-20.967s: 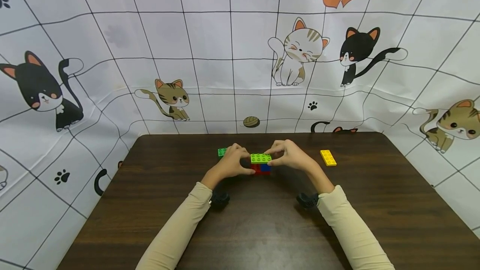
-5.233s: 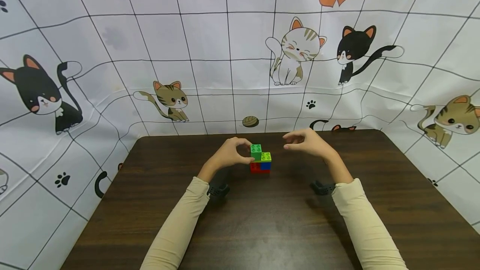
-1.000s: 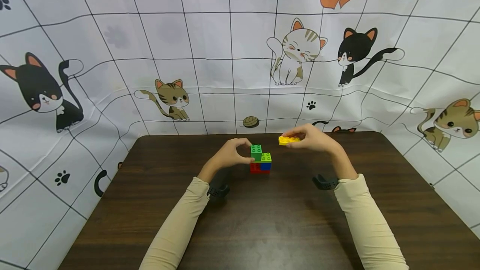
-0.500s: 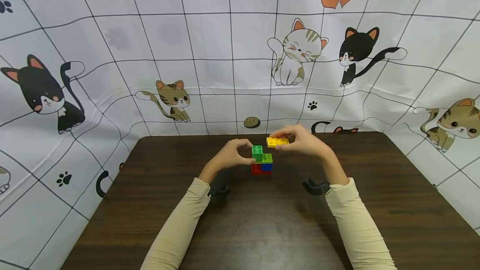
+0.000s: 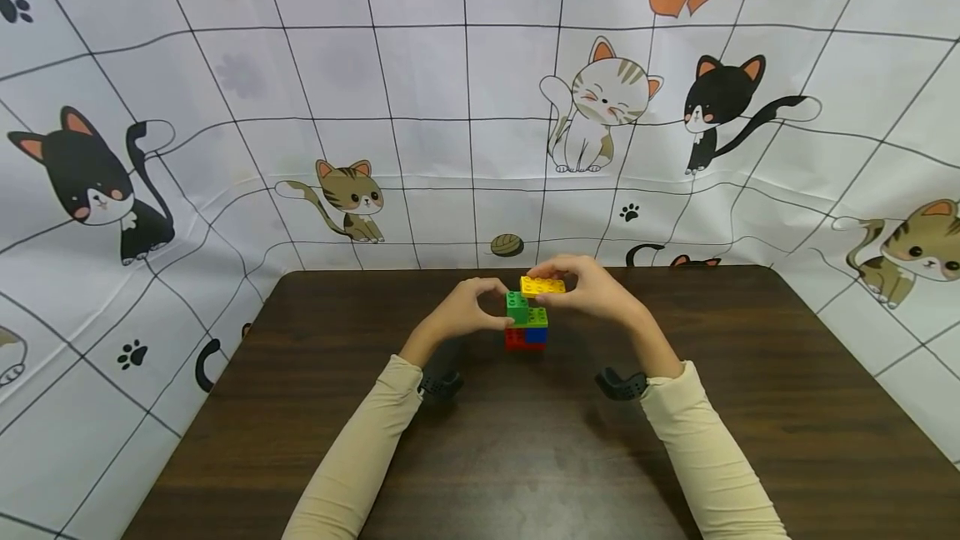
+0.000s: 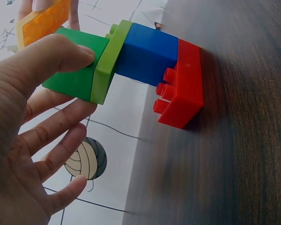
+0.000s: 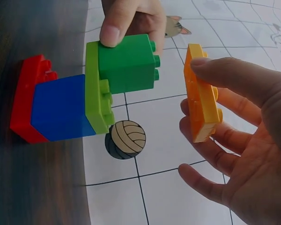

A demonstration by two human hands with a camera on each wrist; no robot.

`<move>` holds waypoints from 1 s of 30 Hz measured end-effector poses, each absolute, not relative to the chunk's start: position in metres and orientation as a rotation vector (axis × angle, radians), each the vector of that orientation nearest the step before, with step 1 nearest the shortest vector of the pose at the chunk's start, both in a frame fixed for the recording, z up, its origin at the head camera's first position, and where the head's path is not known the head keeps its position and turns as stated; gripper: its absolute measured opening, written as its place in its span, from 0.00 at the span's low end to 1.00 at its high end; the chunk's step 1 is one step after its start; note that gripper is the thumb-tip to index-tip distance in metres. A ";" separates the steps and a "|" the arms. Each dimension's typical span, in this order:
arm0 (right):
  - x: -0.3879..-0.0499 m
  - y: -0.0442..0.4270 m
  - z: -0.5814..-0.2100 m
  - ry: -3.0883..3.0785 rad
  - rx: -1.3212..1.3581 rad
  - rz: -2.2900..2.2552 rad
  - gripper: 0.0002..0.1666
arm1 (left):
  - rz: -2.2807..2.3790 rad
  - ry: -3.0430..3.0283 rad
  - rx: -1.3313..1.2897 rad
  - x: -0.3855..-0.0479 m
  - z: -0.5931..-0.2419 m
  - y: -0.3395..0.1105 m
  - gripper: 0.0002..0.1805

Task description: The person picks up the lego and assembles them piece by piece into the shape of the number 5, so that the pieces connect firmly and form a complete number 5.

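A brick stack stands on the table, with a red brick (image 6: 189, 77) at the bottom. Above it come a blue brick (image 7: 61, 108), a flat lime-green brick (image 7: 93, 93) and, on one side of the top, a green brick (image 5: 517, 307). My left hand (image 5: 467, 309) holds the green brick, thumb on its near face and fingers behind. Between thumb and fingers, my right hand (image 5: 594, 287) pinches a flat yellow brick (image 7: 199, 96). In the right wrist view, a gap separates the yellow brick from the green brick's studs.
The dark wooden table (image 5: 517, 457) has its back edge just behind the stack. Beyond hangs a white sheet (image 5: 420, 73) with cat drawings. Black wrist straps (image 5: 621, 385) hang under both wrists.
Over the last second my right hand has carried the yellow brick left, to just above the stack. My left hand stays at the green brick. Earlier, the yellow brick lay at right on the table.
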State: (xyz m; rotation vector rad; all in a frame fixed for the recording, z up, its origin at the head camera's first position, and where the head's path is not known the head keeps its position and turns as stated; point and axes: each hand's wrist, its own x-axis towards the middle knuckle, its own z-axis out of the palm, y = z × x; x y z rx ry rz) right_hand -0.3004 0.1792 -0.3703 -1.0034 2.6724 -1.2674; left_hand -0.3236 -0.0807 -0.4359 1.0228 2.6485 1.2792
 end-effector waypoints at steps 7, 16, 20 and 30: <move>-0.300 0.174 -0.374 2.707 -1.007 -1.243 0.18 | 1.266 2.652 1.031 -0.323 -0.436 -0.080 0.19; -0.298 0.167 -0.377 2.708 -1.065 -1.225 0.20 | 1.238 2.674 1.027 -0.322 -0.435 -0.081 0.18; -0.299 0.165 -0.379 2.727 -1.083 -1.194 0.21 | 1.232 2.674 1.032 -0.322 -0.435 -0.081 0.18; -0.300 0.162 -0.381 2.755 -1.080 -1.166 0.20 | 1.250 2.657 1.058 -0.324 -0.434 -0.082 0.17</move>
